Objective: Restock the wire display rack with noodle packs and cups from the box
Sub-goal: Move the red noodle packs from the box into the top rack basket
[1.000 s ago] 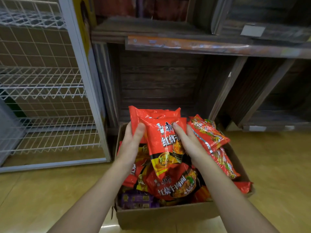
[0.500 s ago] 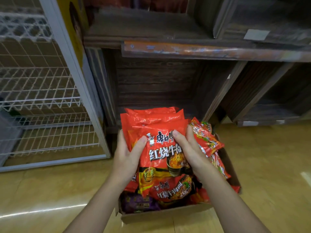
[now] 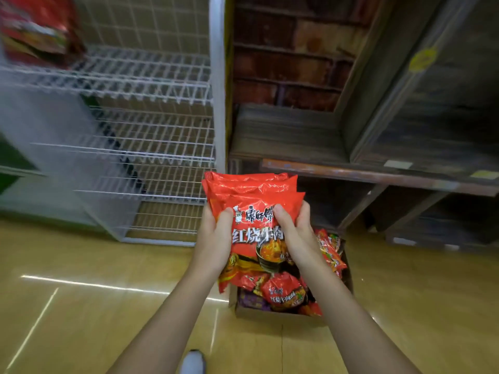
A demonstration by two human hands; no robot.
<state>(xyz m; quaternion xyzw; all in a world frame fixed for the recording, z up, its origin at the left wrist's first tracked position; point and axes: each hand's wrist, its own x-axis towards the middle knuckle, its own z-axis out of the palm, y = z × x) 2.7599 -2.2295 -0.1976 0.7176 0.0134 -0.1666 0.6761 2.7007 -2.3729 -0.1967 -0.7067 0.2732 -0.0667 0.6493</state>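
A stack of red noodle packs (image 3: 252, 195) is held upright above the cardboard box (image 3: 270, 314) on the floor. My left hand (image 3: 213, 238) grips the stack's left side, thumb on the front pack. My right hand (image 3: 294, 233) grips the right side, thumb across the printed face. The box holds more red packs (image 3: 286, 291) and a purple one (image 3: 252, 300). The white wire display rack (image 3: 140, 85) stands to the left, its lower shelves bare, with blurred red packs (image 3: 35, 31) on the top left shelf.
Dark wooden shelving (image 3: 351, 171) stands behind and to the right of the box. The rack's white corner post (image 3: 217, 76) rises just left of the held packs. Yellow-brown floor (image 3: 81, 292) lies in front; a shoe tip (image 3: 192, 361) shows at the bottom edge.
Both hands have lifted the stack of red packs up out of the box. The view has swung upward and left, bringing more of the wire rack into sight.
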